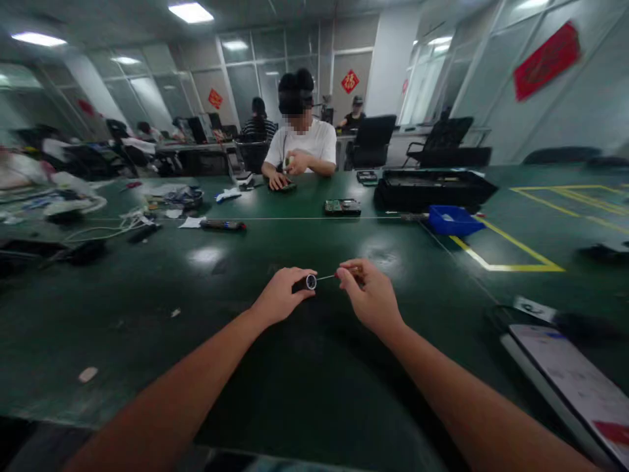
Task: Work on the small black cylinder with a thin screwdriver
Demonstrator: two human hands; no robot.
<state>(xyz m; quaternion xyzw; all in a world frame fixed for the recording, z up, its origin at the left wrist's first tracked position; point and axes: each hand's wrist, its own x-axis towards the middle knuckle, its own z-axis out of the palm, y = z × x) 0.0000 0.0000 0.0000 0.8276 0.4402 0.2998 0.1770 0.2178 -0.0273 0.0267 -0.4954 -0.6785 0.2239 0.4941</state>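
Observation:
My left hand is closed around a dark cylindrical part with a bright ring on its end, which faces right and toward me. Its exact kind is unclear, and my fingers cover most of its body. My right hand grips a screwdriver by its reddish handle. The thin metal shaft points left, and its tip is at or very near the ringed end; contact cannot be made out. Both hands are above the green tabletop.
Across the table, a co-worker handles a small device. A circuit-board unit, black case and blue bin sit at the far side. Left are a dark tube and cables; at right lies a white-topped slab.

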